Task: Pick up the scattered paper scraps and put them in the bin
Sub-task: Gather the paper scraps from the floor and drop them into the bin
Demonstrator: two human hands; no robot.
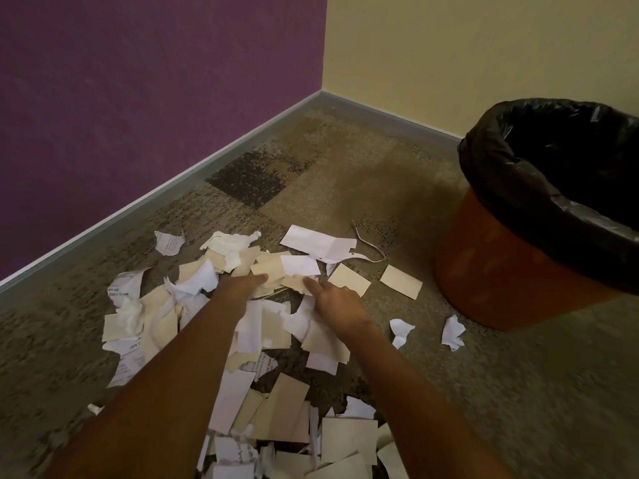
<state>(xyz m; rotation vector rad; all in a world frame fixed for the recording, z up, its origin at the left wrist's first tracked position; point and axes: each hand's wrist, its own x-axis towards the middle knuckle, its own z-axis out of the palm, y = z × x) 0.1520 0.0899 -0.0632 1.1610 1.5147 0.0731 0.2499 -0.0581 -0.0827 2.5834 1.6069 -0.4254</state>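
Note:
Several white and cream paper scraps (193, 312) lie spread over the carpet from the middle of the view down to the bottom edge. Both my arms reach into the far part of the pile. My left hand (242, 284) lies on cream scraps (268, 271) with its fingers stretched forward. My right hand (333, 299) rests on the scraps just to the right, its index finger extended toward the left hand. Neither hand has lifted anything. An orange bin (501, 267) with a black liner (539, 157) stands open at the right.
A purple wall (155, 98) runs along the left and a yellow wall (466, 46) at the back, meeting in a corner. Loose scraps lie near the bin's base (453, 331). A thin strip (370, 245) lies beyond the pile. Patterned carpet (345, 167) stretches toward the corner.

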